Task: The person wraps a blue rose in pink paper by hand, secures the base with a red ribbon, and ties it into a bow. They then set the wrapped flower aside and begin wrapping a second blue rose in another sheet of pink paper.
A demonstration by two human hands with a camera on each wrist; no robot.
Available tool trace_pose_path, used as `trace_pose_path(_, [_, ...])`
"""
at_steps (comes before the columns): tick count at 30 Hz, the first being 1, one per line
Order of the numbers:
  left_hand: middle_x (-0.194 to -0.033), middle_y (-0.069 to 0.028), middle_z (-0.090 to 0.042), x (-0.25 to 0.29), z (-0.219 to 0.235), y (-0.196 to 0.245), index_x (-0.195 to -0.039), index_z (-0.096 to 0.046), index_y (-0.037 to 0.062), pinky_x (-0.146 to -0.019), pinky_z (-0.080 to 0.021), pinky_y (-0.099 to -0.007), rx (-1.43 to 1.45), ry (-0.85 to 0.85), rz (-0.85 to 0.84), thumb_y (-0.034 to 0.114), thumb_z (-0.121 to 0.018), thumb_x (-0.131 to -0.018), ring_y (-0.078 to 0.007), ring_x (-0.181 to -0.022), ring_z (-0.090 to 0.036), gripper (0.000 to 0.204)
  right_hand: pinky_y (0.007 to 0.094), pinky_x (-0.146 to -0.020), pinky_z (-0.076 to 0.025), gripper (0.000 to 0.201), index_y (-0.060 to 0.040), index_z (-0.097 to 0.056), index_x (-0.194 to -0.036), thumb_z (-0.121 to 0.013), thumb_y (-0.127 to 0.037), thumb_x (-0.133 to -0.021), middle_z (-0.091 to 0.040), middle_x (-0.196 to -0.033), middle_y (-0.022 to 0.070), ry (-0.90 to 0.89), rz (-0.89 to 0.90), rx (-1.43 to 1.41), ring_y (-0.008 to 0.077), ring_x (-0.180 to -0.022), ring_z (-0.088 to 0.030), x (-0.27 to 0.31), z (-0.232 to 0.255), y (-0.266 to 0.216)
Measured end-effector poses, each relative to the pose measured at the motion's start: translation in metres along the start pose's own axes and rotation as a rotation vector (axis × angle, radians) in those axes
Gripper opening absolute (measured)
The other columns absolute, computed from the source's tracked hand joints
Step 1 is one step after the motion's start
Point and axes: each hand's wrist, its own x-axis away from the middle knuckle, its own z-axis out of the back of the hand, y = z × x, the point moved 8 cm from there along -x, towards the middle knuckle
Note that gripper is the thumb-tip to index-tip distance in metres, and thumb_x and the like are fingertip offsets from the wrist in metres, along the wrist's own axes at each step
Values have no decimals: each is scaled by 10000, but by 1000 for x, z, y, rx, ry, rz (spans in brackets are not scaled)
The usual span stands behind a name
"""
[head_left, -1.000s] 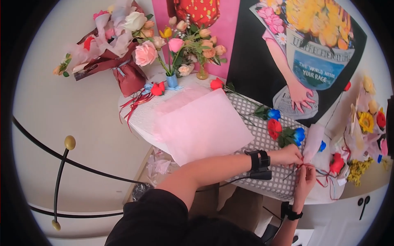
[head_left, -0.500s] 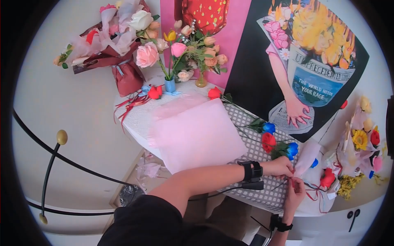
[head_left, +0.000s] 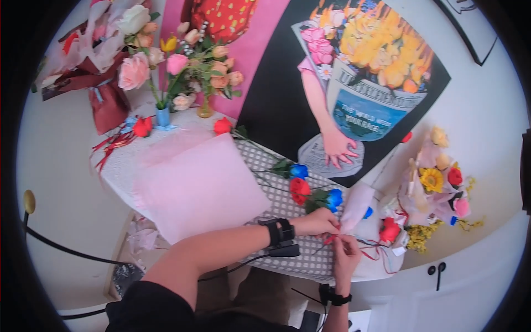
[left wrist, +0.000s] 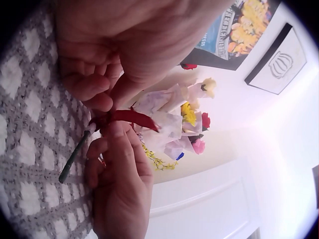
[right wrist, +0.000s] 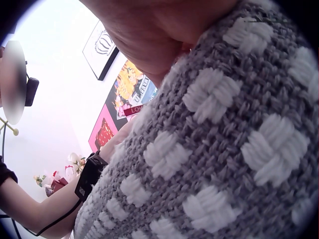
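A red ribbon [left wrist: 132, 118] goes round the base of a small pale pink paper wrap [head_left: 357, 207] at the table's right end. My left hand [head_left: 318, 222] pinches the ribbon from the left, fingers curled close to the knot. From the front, my right hand [head_left: 347, 255] pinches it between thumb and fingertips. In the left wrist view a green stem [left wrist: 73, 158] sticks out below the ribbon, between the left hand [left wrist: 124, 45] and the right hand [left wrist: 119, 184]. The gray-and-white cloth [right wrist: 214, 149] fills much of the right wrist view, hiding most of the right fingers.
Pink wrapping sheets [head_left: 204, 188] cover the table's middle. A red rose [head_left: 300, 191] and a blue rose [head_left: 334, 200] lie just behind the left hand. Another red flower [head_left: 390, 229] lies right of the hands. A wrapped bouquet [head_left: 434, 182] stands at the far right.
The head view has swung, so the table and hands appear further left. Both hands stay at the base of the wrap, fingers still on the red ribbon.
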Motion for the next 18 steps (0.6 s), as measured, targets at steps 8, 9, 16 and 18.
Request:
trace_pose_path(8, [-738,-19,-660,5,-5,7,-1046,-723,-5,-440,-405,-201,-5,-53,24,150,-736,-930,-60,-579,-582,195,177,-640,-464,176,10,-651,-1113,-698,-6,-944,-683,-937,6,104,-55,-147,44,-808,-616,-1,4,7])
trace_pose_path(9, [-749,-13,-665,4,-3,8,-1043,-728,4,-440,-397,-199,8,-38,14,149,-738,-928,-58,-587,-585,186,186,-689,-475,163,18,-652,-1088,-704,14,-934,-675,-941,15,97,-104,-172,51,-810,-609,-2,2,5])
trace_pose_path(16, [-753,-2,-675,6,-5,15,-1003,-754,28,-445,-396,-205,-123,-49,19,138,-765,-898,-52,-587,-590,152,202,-715,-476,145,10,-657,-1050,-710,39,-918,-664,-957,8,75,-141,-150,48,-799,-592,-2,6,14])
trace_pose_path(18, [-755,-6,-683,6,-7,17,-1009,-755,29,-448,-399,-205,-133,-63,11,145,-776,-890,-54,-582,-591,167,202,-690,-466,127,6,-658,-1035,-712,26,-922,-662,-946,2,57,-215,-171,39,-784,-587,0,5,13])
